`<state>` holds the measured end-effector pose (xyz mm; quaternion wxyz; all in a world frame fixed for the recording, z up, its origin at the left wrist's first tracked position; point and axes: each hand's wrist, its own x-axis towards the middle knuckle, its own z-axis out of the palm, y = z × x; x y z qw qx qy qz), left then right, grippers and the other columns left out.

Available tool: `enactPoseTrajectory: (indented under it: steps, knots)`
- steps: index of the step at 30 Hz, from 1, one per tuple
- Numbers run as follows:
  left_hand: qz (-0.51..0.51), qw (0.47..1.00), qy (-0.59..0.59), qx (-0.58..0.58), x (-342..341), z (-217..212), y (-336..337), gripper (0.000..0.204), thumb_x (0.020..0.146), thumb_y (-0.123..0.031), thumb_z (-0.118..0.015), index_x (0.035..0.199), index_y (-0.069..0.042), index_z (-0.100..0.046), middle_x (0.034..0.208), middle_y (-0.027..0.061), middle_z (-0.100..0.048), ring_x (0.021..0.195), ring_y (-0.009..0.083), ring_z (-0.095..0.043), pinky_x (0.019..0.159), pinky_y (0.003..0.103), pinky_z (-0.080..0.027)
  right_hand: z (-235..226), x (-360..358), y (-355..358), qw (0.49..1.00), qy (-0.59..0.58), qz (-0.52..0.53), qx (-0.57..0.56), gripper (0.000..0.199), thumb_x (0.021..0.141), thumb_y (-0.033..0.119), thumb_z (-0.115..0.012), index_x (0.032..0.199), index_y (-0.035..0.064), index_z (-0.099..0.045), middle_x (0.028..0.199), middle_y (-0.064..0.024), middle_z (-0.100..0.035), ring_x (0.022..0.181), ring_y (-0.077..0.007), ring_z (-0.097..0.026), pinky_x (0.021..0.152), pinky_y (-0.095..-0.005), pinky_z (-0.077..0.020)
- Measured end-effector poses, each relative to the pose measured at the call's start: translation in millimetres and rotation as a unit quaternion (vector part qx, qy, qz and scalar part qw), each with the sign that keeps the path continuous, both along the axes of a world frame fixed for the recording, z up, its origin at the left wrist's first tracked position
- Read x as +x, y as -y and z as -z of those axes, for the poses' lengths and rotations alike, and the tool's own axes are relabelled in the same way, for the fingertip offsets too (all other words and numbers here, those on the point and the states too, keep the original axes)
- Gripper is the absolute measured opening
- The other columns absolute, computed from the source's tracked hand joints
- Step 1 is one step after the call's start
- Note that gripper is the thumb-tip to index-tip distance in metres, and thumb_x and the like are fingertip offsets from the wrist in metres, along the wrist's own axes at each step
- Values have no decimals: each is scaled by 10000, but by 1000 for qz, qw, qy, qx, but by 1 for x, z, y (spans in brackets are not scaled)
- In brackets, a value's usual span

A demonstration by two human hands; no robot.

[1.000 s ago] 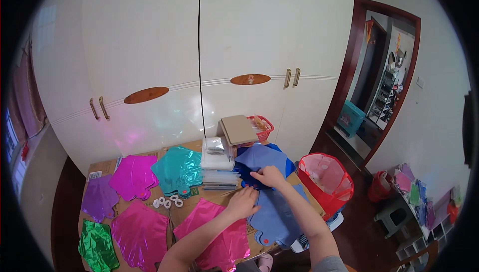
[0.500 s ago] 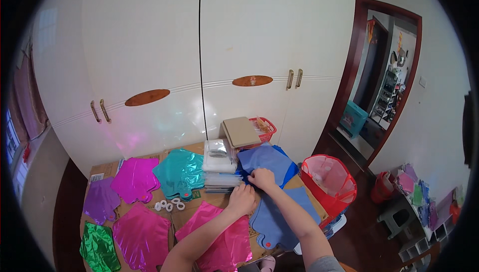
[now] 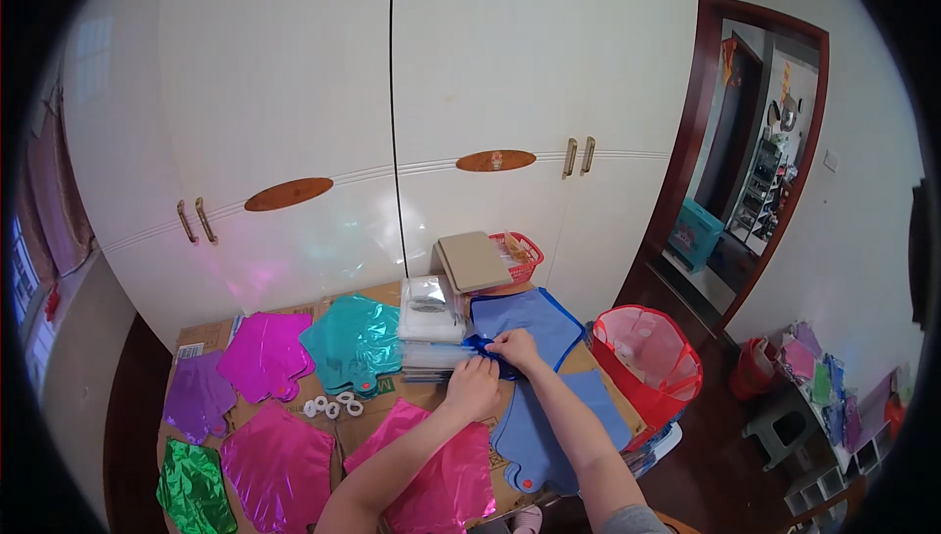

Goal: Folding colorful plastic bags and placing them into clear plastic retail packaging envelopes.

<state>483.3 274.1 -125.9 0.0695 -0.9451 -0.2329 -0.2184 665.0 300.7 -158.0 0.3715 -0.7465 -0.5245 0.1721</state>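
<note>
In the head view, the right hand [image 3: 514, 346] pinches an edge of the blue foil [image 3: 534, 316], which spreads just beyond its fingers; the left hand [image 3: 474, 389] is close beside, fingers bent, whether gripping I cannot tell. Clear sleeves [image 3: 429, 356] lie left of both.

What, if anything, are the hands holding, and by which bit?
The right hand seems to pinch a dark blue sheet by its edge. The left hand is close beside it; whether it grips anything cannot be told.
</note>
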Motion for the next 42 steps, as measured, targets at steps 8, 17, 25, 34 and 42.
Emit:
enactPoseTrajectory:
  steps: [8, 17, 25, 34, 42]
  knots:
    - [-6, 997, -71, 9, 20, -1, -37, 631, 757, -286, -632, 1293, 1, -461, 1198, 176, -577, 1205, 280, -497, 1060, 456, -302, 13, 29, -4, 937, -347, -10, 42, 159, 761, 180, -745, 831, 52, -682, 739, -21, -633, 643, -129, -554, 598, -324, -467]
    - [24, 968, -232, -93, 48, -14, -23, 479, 909, -265, -431, 1385, -214, -447, 1302, 173, -527, 1254, 283, -473, 1143, 512, -81, -28, 255, 80, 951, 161, 263, 7, 123, 801, 78, -635, 917, 42, -651, 829, -105, -635, 748, -218, -599, 669, -381, -500]
    - [7, 989, -132, -65, 6, -15, -26, 590, 858, -375, -555, 1397, -176, -422, 1374, 171, -457, 1305, 304, -399, 1131, 534, -123, -227, 77, 61, 820, 367, 122, 422, 206, 801, -34, -526, 986, 37, -582, 903, -154, -634, 851, -325, -629, 720, -391, -488]
    - [-153, 979, 51, -124, -192, -55, -80, 344, 773, -300, -638, 990, -34, -626, 982, 138, -641, 970, 292, -603, 892, 485, -437, -156, -170, -111, 822, 451, -278, 212, 131, 803, 94, -541, 890, 50, -628, 908, -132, -607, 835, -323, -626, 711, -420, -519]
    - [-281, 951, 77, -103, -333, -15, -102, 328, 768, -276, -625, 975, -22, -644, 950, 177, -645, 918, 334, -617, 814, 442, -485, -44, -281, -99, 782, 377, -496, 35, 275, 783, 291, -593, 852, 42, -689, 993, -150, -622, 829, -340, -642, 740, -457, -522]
